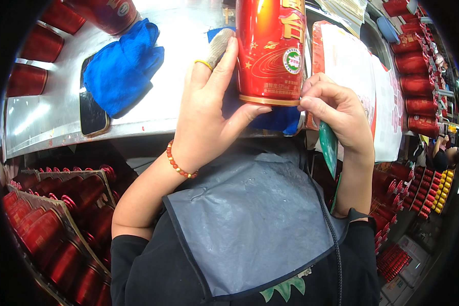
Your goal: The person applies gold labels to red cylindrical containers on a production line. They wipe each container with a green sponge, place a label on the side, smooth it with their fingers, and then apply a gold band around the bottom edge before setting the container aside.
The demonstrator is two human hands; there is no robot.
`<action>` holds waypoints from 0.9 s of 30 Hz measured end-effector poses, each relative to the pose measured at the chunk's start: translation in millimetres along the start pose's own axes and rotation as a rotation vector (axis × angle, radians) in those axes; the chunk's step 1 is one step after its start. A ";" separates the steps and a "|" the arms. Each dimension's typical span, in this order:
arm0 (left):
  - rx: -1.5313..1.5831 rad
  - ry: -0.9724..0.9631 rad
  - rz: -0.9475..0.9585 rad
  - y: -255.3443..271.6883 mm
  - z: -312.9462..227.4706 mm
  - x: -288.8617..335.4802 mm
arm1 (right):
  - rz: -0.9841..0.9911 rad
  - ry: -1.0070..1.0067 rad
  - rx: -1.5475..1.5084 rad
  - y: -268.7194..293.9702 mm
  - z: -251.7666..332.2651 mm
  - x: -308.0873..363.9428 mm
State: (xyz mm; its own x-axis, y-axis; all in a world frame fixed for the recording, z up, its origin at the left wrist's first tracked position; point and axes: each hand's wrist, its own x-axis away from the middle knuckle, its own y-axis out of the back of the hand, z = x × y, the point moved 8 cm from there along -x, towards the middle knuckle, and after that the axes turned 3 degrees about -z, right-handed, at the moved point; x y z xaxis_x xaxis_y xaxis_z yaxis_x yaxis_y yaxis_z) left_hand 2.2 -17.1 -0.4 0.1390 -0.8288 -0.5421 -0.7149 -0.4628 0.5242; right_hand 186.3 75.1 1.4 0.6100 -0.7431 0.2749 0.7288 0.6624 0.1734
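A shiny red bottle (265, 56) with gold lettering and a round green-and-white emblem stands upright before me, its gold-edged base toward me. My left hand (209, 97) grips its left side, thumb at the base; a cloth finger cot (220, 46) with a yellow band covers one finger. At the lower right edge of the bottle, my right hand (336, 104) is closed in a pinch, its fingertips against the rim. From under that palm sticks a green pointed tool (328, 145); its working tip is mostly hidden by the fingers. Blue cloth (275, 121) lies beneath the bottle.
On the metal table (35, 115) a crumpled blue cloth (122, 69) partly covers a dark phone (93, 115). Red bottles (41, 43) stand far left. White printed sheets (347, 66) lie at right. Crates of red containers (41, 229) sit low left; more red containers (415, 76) line the right.
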 end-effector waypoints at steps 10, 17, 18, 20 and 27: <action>-0.057 0.044 0.072 7.4 -1.6 9.5 | 0.003 0.056 -0.006 -3.0 -3.2 -3.7; -0.149 -0.212 -0.055 19.0 -37.5 20.2 | 0.007 0.048 -0.030 -4.6 -3.3 -3.2; -0.168 -0.180 -0.063 15.3 -38.6 12.9 | 0.000 0.032 -0.057 -4.1 -2.4 -2.8; -0.214 -0.113 -0.041 9.5 -32.7 0.8 | -0.003 0.059 -0.061 -2.8 2.1 -0.1; -0.122 -0.046 -0.047 -2.9 -21.0 -11.8 | -0.030 0.124 -0.058 2.4 7.8 5.5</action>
State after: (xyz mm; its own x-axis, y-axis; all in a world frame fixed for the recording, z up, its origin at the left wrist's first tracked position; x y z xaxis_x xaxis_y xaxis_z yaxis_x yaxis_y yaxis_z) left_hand 17.0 -12.6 18.2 0.1365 -0.7911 -0.5963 -0.6195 -0.5378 0.5718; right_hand 188.9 73.3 10.7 0.6189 -0.7708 0.1510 0.7618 0.6359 0.1236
